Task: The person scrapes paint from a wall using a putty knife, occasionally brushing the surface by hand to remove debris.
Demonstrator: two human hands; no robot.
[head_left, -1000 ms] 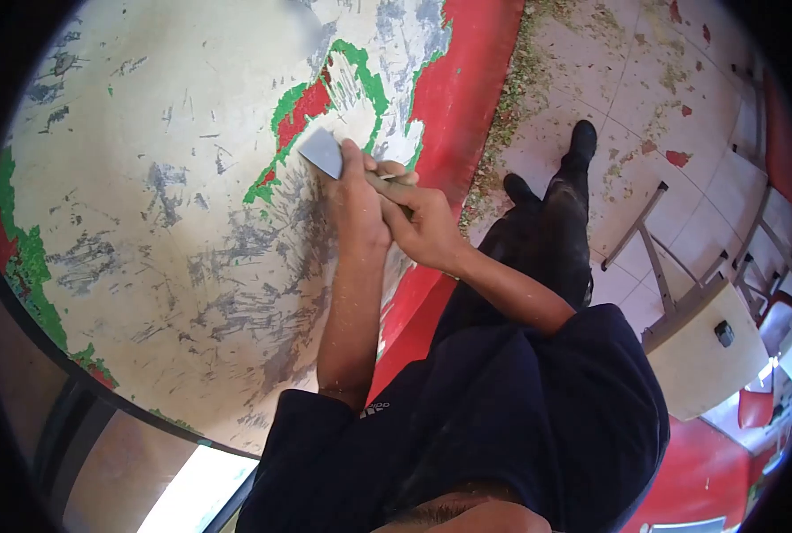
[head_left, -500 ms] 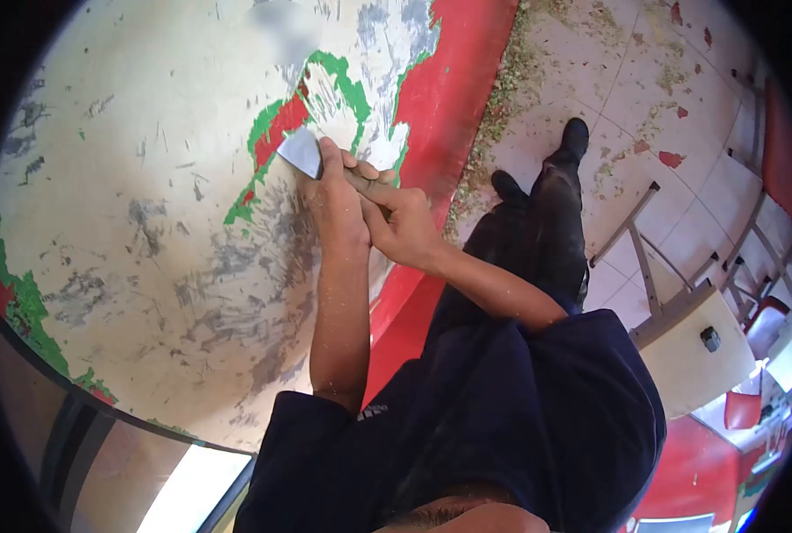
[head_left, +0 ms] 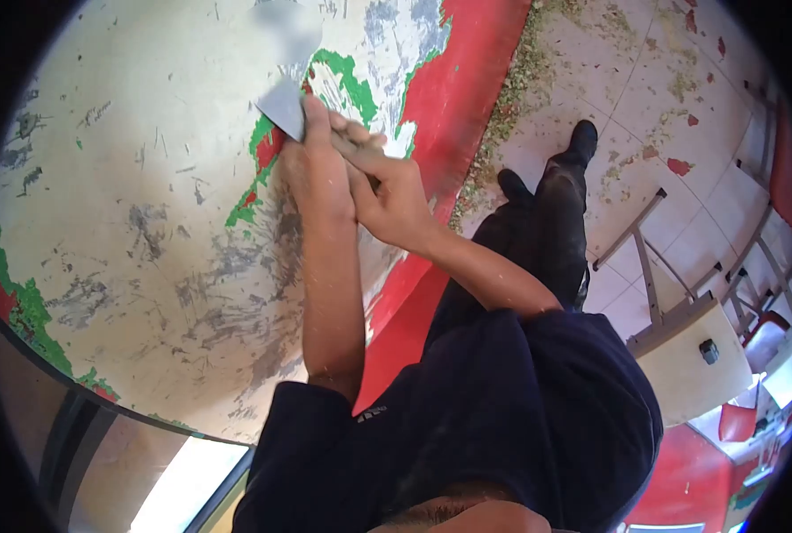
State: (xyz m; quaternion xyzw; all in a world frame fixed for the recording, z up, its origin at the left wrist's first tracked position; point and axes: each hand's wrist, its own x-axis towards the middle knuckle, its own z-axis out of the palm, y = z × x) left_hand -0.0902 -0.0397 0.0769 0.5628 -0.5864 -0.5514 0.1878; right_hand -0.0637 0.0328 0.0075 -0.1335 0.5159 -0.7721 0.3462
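Since the earlier frame, the scraper, the left hand and the right hand are sitting farther and slightly left along the wall. The wall is filling the left side, showing off-white surface and gray scuffs, with red paint running down its right edge. The tiled floor is spreading to the right. A pale panel with metal legs is standing near right. Both hands are gripping the scraper's mostly hidden handle, fingers closing around it. Its blade is covering part of a red-and-green paint strip; whether its edge is touching, I cannot tell.
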